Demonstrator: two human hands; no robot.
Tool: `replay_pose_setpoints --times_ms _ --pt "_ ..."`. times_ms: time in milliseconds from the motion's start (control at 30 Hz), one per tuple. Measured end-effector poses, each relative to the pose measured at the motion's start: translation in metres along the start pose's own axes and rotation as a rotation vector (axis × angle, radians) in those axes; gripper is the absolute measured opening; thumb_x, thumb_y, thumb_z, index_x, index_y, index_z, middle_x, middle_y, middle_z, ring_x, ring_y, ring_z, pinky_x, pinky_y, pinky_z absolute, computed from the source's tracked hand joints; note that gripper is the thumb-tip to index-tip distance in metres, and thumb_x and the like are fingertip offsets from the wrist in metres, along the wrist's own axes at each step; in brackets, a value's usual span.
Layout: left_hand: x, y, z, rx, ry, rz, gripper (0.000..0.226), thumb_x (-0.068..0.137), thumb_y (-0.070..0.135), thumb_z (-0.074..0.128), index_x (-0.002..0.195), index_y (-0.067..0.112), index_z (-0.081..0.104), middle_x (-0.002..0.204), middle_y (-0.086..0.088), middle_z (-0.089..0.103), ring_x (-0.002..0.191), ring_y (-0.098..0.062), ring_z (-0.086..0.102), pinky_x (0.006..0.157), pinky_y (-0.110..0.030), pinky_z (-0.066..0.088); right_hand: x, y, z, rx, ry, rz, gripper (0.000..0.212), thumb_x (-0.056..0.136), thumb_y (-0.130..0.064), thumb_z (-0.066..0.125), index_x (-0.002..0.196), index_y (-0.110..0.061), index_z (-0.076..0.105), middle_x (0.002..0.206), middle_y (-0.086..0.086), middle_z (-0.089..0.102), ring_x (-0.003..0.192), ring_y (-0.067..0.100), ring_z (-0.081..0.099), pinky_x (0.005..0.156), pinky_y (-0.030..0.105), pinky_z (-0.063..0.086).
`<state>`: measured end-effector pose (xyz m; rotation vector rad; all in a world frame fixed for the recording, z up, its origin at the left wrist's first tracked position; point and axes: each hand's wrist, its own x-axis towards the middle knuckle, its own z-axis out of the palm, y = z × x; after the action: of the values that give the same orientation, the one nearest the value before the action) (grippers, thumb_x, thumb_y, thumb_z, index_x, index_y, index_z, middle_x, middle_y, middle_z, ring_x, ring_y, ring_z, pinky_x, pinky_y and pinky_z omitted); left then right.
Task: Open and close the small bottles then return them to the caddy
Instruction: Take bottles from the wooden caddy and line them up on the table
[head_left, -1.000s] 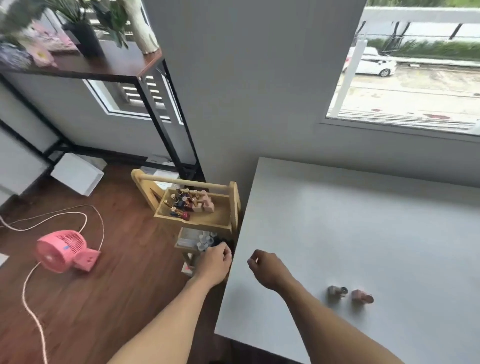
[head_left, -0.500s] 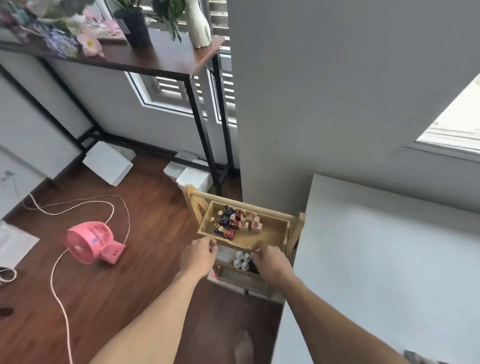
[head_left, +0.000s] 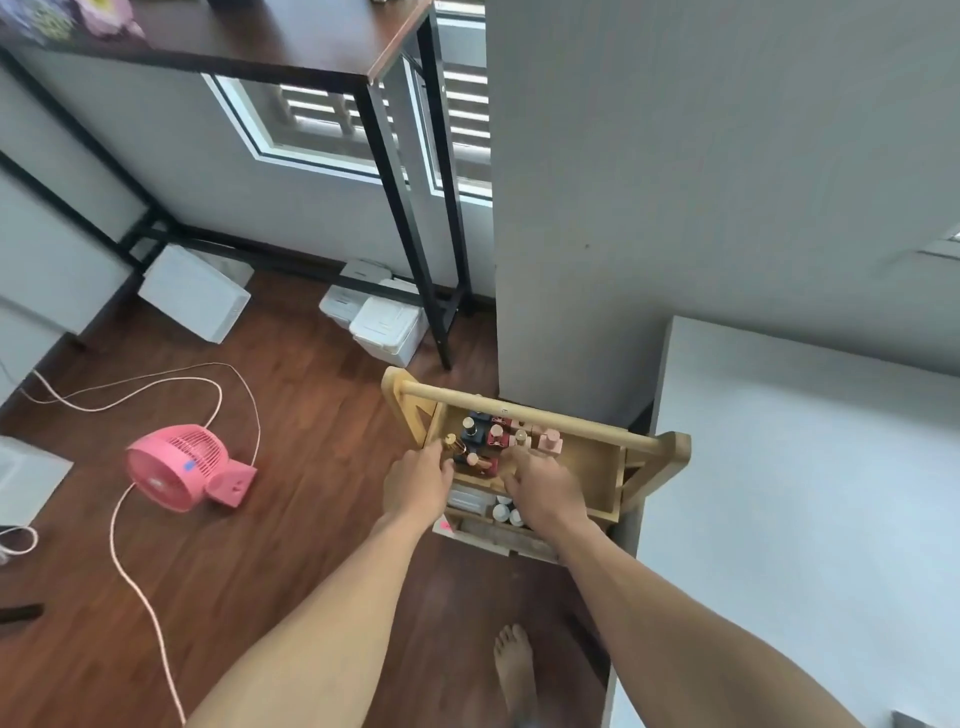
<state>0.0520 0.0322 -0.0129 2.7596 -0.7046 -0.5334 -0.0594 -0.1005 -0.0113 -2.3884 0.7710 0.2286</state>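
Hands first: our left hand (head_left: 418, 480) and right hand (head_left: 543, 491) both reach down into the top tray of the wooden caddy (head_left: 597, 467), which stands on the wood floor (head_left: 291, 519) just beside the white table (head_left: 805, 493). The small bottles (head_left: 496, 441) stand clustered at the left end of that tray, under the round handle bar (head_left: 519, 408) that spans the caddy's two end pieces. We see dark, red and pale pink bottles among them, most with gold or pink caps.

Our left fingers (head_left: 441, 460) are curled at the tray's left edge, touching a gold-capped bottle (head_left: 451, 442), though we cannot tell whether they actually grip it. Our right fingers (head_left: 511, 460) are bent down among the bottles near the middle of the cluster; the back of the hand hides the tips, so we cannot say whether they hold anything. A lower shelf (head_left: 488, 506) of the caddy shows between our wrists, with some white-topped containers on it.

On the floor to the left lies a pink fan (head_left: 179, 467) with its pale cord (head_left: 135, 577) looping round it. A bare foot (head_left: 514, 670) shows below the caddy. Behind stand a dark-topped stand with black legs (head_left: 400, 171) and white boxes (head_left: 384, 322) against the wall.
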Motion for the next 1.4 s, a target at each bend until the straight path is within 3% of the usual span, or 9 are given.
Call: replay_pose_setpoints --times_ms 167,300,533,667,967,1100,1200,1300,1400 --pt "0.013 0.001 -0.001 -0.001 -0.06 0.018 0.009 0.092 0.031 0.057 0.087 0.024 0.056 0.083 0.001 0.069 0.083 -0.029 0.065 0.064 -0.033 0.043 0.01 -0.003 0.011 -0.066 0.03 -0.019 0.029 0.097 -0.029 0.05 0.125 -0.025 0.056 0.114 0.0 0.068 0.1 0.026 0.064 0.066 0.031 0.04" --pt "0.021 0.003 0.0 -0.025 -0.082 -0.008 0.018 0.088 0.03 0.063 0.105 0.026 0.061 0.088 0.001 0.07 0.09 -0.029 0.064 0.073 -0.036 0.048 0.014 -0.005 0.016 -0.127 0.031 -0.01 0.026 0.097 -0.031 0.051 0.12 -0.023 0.058 0.106 0.001 0.07 0.093 0.027 0.067 0.065 0.032 0.046" --pt "0.026 0.004 0.006 -0.053 -0.06 -0.017 0.029 0.084 0.028 0.068 0.112 0.03 0.061 0.086 0.002 0.068 0.086 -0.027 0.066 0.068 -0.033 0.047 0.02 -0.004 0.02 -0.174 0.045 -0.018 0.021 0.097 -0.027 0.051 0.113 -0.019 0.061 0.101 0.003 0.071 0.089 0.028 0.068 0.06 0.029 0.038" --pt "0.027 0.003 0.007 0.042 -0.033 0.077 0.025 0.085 0.032 0.068 0.109 0.027 0.06 0.085 -0.001 0.069 0.083 -0.029 0.067 0.069 -0.036 0.051 0.019 0.001 0.02 -0.213 0.05 -0.084 0.02 0.096 -0.024 0.049 0.11 -0.015 0.061 0.101 0.003 0.071 0.085 0.026 0.069 0.058 0.028 0.038" --pt "0.016 0.001 0.006 0.133 0.026 0.197 0.024 0.094 0.042 0.056 0.104 0.021 0.059 0.077 0.0 0.067 0.073 -0.026 0.066 0.058 -0.029 0.04 0.004 0.022 0.003 -0.209 0.096 -0.127 0.03 0.097 -0.032 0.046 0.121 -0.018 0.057 0.107 0.001 0.069 0.09 0.026 0.066 0.06 0.03 0.042" --pt "0.008 -0.001 0.0 0.133 0.056 0.237 0.029 0.095 0.043 0.054 0.108 0.018 0.06 0.069 0.002 0.065 0.067 -0.023 0.065 0.054 -0.028 0.039 -0.008 0.031 -0.006 -0.135 0.11 -0.104 0.035 0.096 -0.034 0.047 0.128 -0.023 0.055 0.116 0.0 0.068 0.1 0.025 0.063 0.076 0.033 0.048" --pt "0.0 0.0 -0.003 0.123 0.061 0.261 0.029 0.095 0.045 0.052 0.096 0.017 0.059 0.061 0.008 0.055 0.055 -0.018 0.056 0.048 -0.027 0.035 -0.021 0.036 -0.012 -0.149 0.175 -0.083 0.034 0.095 -0.035 0.049 0.125 -0.025 0.058 0.117 -0.005 0.068 0.104 0.019 0.06 0.089 0.035 0.048" --pt "-0.01 0.006 -0.005 0.1 0.058 0.278 0.027 0.095 0.047 0.051 0.086 0.022 0.052 0.061 0.009 0.054 0.054 -0.016 0.055 0.046 -0.024 0.033 -0.038 0.041 -0.018 -0.071 0.211 -0.061 0.031 0.092 -0.035 0.05 0.122 -0.031 0.055 0.102 -0.006 0.07 0.088 0.018 0.065 0.072 0.034 0.057" --pt "-0.023 0.018 -0.002 0.057 0.055 0.275 0.027 0.095 0.046 0.052 0.085 0.021 0.052 0.063 0.008 0.053 0.055 -0.016 0.053 0.047 -0.027 0.038 -0.058 0.052 -0.023 -0.013 0.19 -0.054 0.02 0.091 -0.038 0.048 0.108 -0.029 0.053 0.087 -0.004 0.069 0.074 0.022 0.067 0.062 0.031 0.054"
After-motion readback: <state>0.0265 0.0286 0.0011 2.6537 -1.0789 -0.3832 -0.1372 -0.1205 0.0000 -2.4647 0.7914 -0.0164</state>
